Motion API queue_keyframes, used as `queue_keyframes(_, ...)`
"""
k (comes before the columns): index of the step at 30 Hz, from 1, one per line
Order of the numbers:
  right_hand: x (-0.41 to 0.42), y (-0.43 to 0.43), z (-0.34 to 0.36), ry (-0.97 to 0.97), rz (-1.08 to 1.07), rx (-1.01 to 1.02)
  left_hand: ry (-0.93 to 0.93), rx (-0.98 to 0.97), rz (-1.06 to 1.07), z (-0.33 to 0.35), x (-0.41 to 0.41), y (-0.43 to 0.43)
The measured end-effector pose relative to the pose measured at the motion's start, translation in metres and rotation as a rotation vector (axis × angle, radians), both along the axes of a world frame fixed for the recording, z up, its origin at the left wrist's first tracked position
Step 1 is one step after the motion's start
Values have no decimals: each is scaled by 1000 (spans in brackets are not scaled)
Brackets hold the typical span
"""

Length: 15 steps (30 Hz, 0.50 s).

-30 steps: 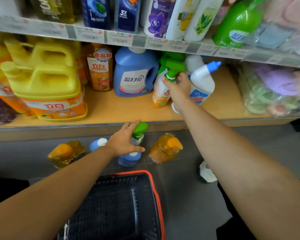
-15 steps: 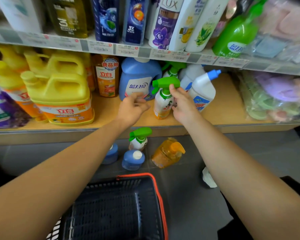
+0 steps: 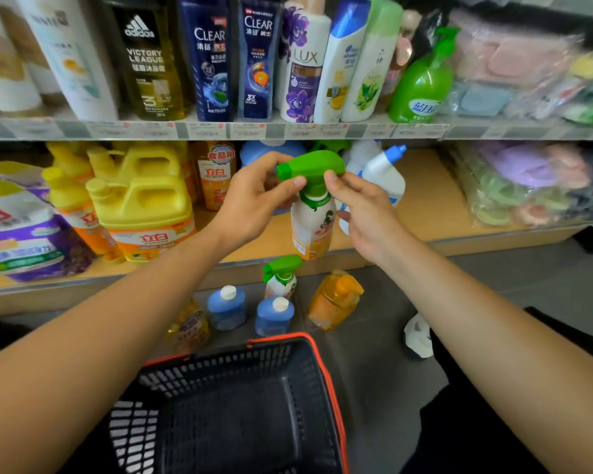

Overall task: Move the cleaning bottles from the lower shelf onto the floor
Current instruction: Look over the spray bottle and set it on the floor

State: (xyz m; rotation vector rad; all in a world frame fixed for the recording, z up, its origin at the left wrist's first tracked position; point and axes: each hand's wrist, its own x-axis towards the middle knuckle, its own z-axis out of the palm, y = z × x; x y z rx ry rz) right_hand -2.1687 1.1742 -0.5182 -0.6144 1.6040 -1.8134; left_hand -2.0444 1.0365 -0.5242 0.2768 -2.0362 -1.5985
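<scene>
Spray bottle (image 3: 312, 224) now mid-air: white-orange body, green trigger.

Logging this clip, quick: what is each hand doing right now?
Left hand: pinches the green trigger head of the spray bottle.
Right hand: grips the same bottle at its neck.

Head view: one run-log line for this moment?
spray bottle: held upright at lower shelf front | left hand: grips trigger head | right hand: pinches neck | floor: not reached
</scene>
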Motion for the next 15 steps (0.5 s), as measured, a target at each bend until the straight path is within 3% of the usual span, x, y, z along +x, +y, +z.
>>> queue_keyframes(11,52,31,-14,150,201,-78,-153,254,-112,5,80,40)
queue_keyframes(13,59,30,-16,115,234,-81,-121,220,-84,0,91,42)
queue_keyframes(15,65,27,-17,68,265,-105,-75,62,20,-3,100,39)
